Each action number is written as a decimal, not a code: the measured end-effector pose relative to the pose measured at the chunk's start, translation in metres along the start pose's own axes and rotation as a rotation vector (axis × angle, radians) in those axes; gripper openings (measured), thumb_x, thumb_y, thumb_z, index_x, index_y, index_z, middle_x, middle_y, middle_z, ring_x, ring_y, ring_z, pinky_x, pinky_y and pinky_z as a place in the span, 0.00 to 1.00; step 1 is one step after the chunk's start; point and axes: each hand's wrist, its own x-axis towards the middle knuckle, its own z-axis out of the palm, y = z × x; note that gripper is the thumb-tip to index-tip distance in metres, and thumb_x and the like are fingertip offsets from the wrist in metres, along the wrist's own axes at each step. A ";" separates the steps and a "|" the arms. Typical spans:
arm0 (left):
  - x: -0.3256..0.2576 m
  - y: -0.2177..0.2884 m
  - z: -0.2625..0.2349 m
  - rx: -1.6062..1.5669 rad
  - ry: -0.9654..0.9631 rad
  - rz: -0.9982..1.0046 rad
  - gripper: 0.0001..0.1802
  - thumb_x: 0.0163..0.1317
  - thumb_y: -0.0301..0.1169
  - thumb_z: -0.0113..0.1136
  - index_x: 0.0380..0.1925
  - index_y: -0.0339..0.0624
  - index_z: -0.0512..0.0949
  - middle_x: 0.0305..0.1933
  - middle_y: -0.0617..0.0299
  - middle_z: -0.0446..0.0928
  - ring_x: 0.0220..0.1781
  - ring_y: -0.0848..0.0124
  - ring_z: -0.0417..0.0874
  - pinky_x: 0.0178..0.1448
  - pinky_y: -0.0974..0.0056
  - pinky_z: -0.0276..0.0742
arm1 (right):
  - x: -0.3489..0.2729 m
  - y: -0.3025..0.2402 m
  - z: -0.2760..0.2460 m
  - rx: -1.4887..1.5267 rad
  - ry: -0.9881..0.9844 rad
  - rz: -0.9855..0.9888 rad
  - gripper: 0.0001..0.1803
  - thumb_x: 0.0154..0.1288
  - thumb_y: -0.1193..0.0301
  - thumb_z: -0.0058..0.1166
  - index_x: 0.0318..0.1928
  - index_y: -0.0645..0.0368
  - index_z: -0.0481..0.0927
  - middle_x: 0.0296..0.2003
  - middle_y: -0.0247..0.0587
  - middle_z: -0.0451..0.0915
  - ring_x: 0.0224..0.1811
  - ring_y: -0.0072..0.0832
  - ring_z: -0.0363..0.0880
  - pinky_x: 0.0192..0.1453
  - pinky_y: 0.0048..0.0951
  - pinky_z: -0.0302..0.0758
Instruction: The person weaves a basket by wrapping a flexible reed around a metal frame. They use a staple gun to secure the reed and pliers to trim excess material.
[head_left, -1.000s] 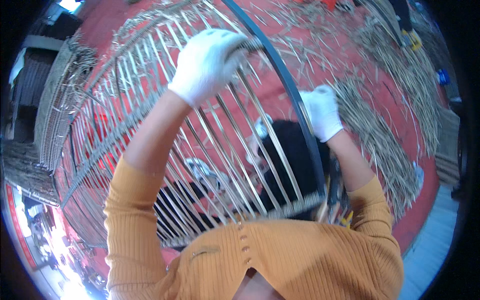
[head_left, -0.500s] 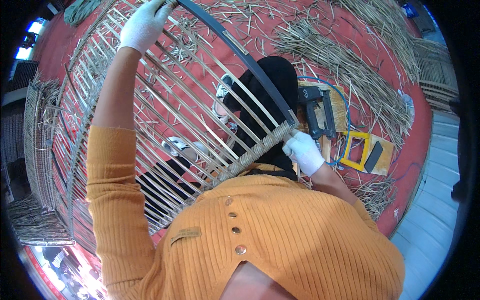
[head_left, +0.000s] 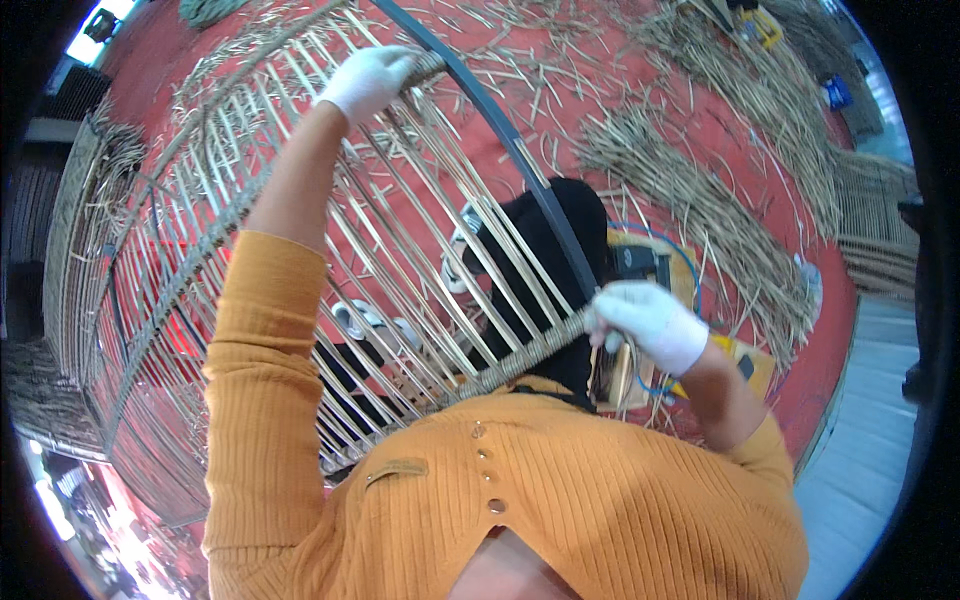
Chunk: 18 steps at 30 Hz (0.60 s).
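A large slatted frame (head_left: 500,372), its rails wrapped in twisted straw cord and its slats pale and thin, leans across my lap. A dark grey strip (head_left: 520,155) forms its right side. At the far end my left hand (head_left: 372,84), in a white glove, grips the wrapped rail beside this strip. My right hand (head_left: 655,322), gloved too, is closed at the near right corner, where the strip meets the near wrapped rail. Its fingertips pinch there; what lies between them is too small to make out.
Behind my right hand lies a dark nail gun (head_left: 638,262) with a blue hose (head_left: 694,290), partly hidden, near a yellow frame (head_left: 722,348). Bundles of straw (head_left: 700,200) and loose strands cover much of the red floor (head_left: 560,110). Woven panels (head_left: 75,240) stand at the left.
The slatted frame appears lower and farther right in view, my left hand still on its far rail. My right hand has risen and turned, now covering part of the nail gun and yellow frame.
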 end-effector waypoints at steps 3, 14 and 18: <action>-0.002 -0.006 0.007 -0.124 0.153 -0.138 0.18 0.65 0.39 0.60 0.46 0.36 0.85 0.39 0.58 0.86 0.41 0.68 0.85 0.51 0.63 0.78 | 0.063 -0.080 -0.009 0.023 -0.151 -0.217 0.16 0.74 0.60 0.53 0.36 0.61 0.80 0.35 0.42 0.84 0.36 0.28 0.83 0.42 0.31 0.79; -0.016 0.008 0.004 -0.148 0.273 -0.170 0.17 0.57 0.41 0.58 0.40 0.43 0.87 0.41 0.47 0.85 0.45 0.52 0.87 0.55 0.55 0.80 | 0.296 -0.264 0.022 -0.078 -0.101 -0.360 0.11 0.71 0.65 0.57 0.37 0.61 0.79 0.40 0.44 0.86 0.46 0.34 0.87 0.44 0.32 0.84; -0.021 0.010 0.007 -0.077 0.294 -0.132 0.16 0.60 0.39 0.63 0.41 0.39 0.86 0.34 0.51 0.85 0.37 0.66 0.86 0.47 0.60 0.80 | 0.315 -0.259 0.025 -0.113 -0.024 -0.360 0.13 0.73 0.65 0.55 0.42 0.64 0.79 0.44 0.49 0.85 0.47 0.36 0.87 0.44 0.32 0.83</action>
